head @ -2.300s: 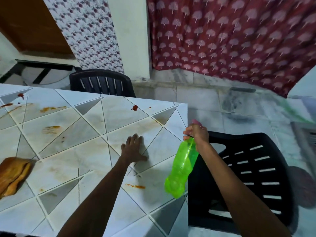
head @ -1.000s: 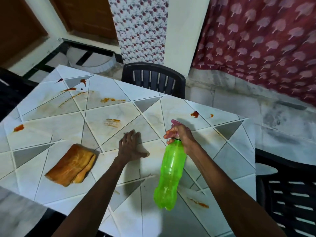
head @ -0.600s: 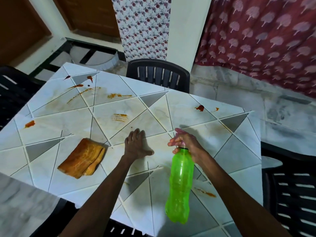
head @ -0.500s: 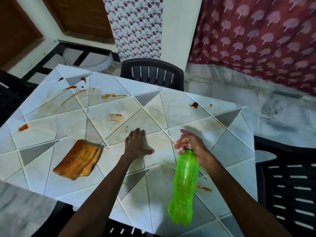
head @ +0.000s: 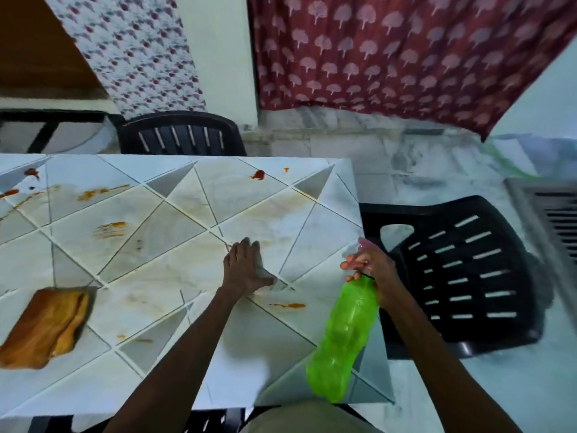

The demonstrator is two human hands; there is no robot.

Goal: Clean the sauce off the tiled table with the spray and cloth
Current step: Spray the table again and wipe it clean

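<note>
Apparently barely begun — grips the spray (head: pixel 343 335) in the right hand (head: pixel 370 264), rests the left hand (head: pixel 246 267) flat and empty on the table (head: pixel 175 254), leaves sauce (head: pixel 258 174) and cloth (head: pixel 43 326) untouched.

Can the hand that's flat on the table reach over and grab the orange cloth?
Probably yes. The left hand lies flat and holds nothing, and only stained table lies between it and the cloth, off to its left. A sideways stretch should do it.

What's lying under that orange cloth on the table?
The orange cloth lies flat on the tiled table; only pale tile shows around it. Anything directly beneath it is covered from view.
</note>
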